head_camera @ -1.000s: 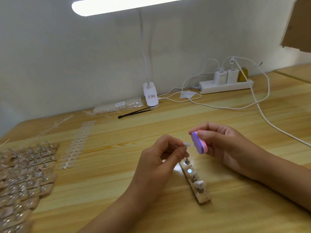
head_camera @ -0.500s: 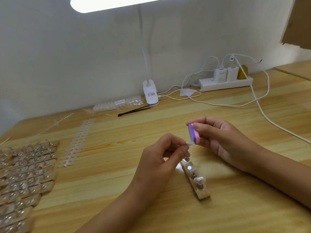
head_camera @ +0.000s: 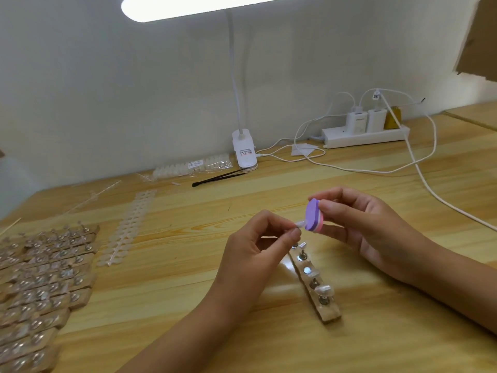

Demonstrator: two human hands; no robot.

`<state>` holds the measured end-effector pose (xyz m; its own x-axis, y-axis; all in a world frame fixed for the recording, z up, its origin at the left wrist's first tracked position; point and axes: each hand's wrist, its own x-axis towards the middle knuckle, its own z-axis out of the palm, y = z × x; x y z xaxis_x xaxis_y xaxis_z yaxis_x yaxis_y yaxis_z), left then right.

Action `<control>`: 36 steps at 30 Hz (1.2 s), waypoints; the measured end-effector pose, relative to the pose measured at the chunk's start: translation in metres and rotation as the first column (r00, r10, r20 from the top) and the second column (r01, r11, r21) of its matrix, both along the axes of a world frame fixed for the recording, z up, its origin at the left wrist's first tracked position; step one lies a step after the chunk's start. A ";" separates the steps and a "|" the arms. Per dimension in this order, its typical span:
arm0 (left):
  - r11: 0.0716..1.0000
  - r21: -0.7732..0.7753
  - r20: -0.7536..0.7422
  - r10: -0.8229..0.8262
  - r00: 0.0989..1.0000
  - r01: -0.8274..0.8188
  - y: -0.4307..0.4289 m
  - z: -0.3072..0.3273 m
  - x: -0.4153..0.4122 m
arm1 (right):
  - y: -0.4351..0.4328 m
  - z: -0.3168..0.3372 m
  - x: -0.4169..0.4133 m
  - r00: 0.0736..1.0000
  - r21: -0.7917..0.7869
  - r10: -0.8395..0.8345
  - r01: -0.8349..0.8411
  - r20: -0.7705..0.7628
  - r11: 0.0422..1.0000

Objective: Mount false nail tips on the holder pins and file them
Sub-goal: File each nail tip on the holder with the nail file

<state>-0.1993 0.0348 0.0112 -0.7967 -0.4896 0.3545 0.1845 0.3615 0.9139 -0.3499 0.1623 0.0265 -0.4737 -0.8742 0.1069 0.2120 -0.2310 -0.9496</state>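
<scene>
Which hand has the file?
The right hand grips the purple-and-pink file block; the left hand pinches a clear nail tip instead.

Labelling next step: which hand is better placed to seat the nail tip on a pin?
Left hand: it pinches the nail tip near the holder; the right hand grips the file block.

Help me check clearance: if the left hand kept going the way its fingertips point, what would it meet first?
The purple file block held by the right hand. The left hand pinches a nail tip pointing at it, and the tip seems to touch the block, though depth is unclear.
</scene>
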 end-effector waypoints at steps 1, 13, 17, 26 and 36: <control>1.000 -0.010 0.002 0.005 1.000 -0.005 0.000 0.000 0.000 | 0.000 0.000 0.000 1.000 0.001 -0.008 0.008 -0.001 1.000; 0.994 -0.108 0.004 0.016 1.000 -0.016 0.001 0.001 0.001 | 0.000 -0.002 0.004 0.998 0.006 0.059 -0.059 -0.008 0.998; 0.994 -0.112 -0.017 0.011 1.000 -0.012 0.002 0.001 0.000 | 0.000 -0.003 -0.001 0.999 -0.019 0.007 -0.006 0.053 1.000; 0.992 -0.129 -0.016 -0.005 1.000 0.003 0.001 -0.003 0.000 | 0.003 -0.002 0.001 0.996 0.011 0.088 -0.087 -0.026 0.996; 0.988 -0.153 -0.031 0.015 0.999 -0.020 0.002 -0.002 0.001 | 0.002 -0.005 -0.001 1.000 -0.017 0.027 -0.027 -0.010 0.999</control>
